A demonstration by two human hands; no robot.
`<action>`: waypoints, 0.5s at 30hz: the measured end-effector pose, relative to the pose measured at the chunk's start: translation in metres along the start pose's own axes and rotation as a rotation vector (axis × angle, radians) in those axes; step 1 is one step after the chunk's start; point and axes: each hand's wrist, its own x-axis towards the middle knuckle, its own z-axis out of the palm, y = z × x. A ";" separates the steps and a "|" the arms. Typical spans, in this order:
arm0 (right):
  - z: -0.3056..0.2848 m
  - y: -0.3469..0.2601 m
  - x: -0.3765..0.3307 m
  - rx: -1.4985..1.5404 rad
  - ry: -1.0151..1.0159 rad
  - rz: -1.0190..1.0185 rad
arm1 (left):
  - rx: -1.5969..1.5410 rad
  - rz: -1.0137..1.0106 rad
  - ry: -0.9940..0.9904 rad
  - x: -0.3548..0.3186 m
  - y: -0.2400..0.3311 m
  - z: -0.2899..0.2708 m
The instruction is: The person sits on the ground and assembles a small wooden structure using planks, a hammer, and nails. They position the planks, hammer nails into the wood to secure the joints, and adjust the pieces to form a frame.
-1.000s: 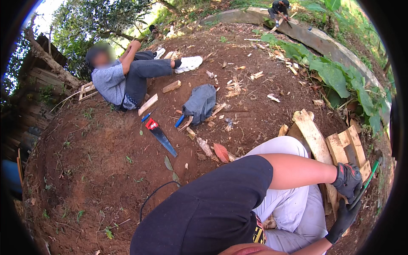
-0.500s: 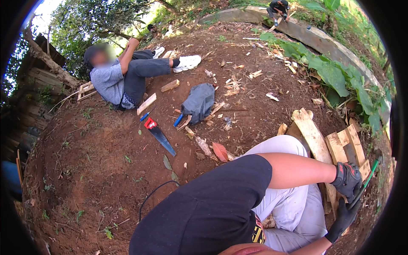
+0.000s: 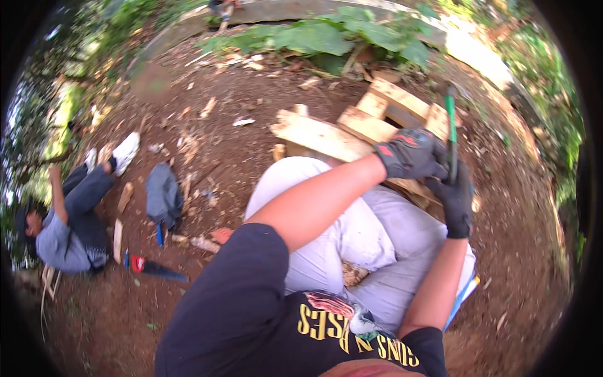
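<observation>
Black-gloved left hand [image 3: 411, 154] and right hand [image 3: 453, 198] now grip a green-handled tool [image 3: 450, 125] raised higher over the wooden pallet [image 3: 370, 122], the view having swung right.

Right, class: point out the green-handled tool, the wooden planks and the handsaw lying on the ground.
green-handled tool [image 3: 451, 125], head view, on the green shaft above the gloved hands.
wooden planks [image 3: 320, 135], head view, on the pale front board's top face.
handsaw [image 3: 160, 270], head view, on the dark blade beside its red handle.

green tool handle [image 3: 450, 129] lower part hidden by gloved fingers [image 3: 433, 164], tool head blurred (kind unclear), lying person [image 3: 66, 220] blurred
</observation>
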 end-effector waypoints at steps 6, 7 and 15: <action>-0.023 -0.024 -0.023 0.082 0.004 0.155 | -0.184 -0.101 -0.075 0.008 0.000 0.008; -0.028 -0.021 -0.032 -0.006 0.061 0.131 | -0.167 -0.091 -0.068 0.009 0.002 0.010; -0.081 -0.031 -0.126 0.149 0.073 0.314 | -0.071 -0.104 -0.079 0.006 0.009 0.003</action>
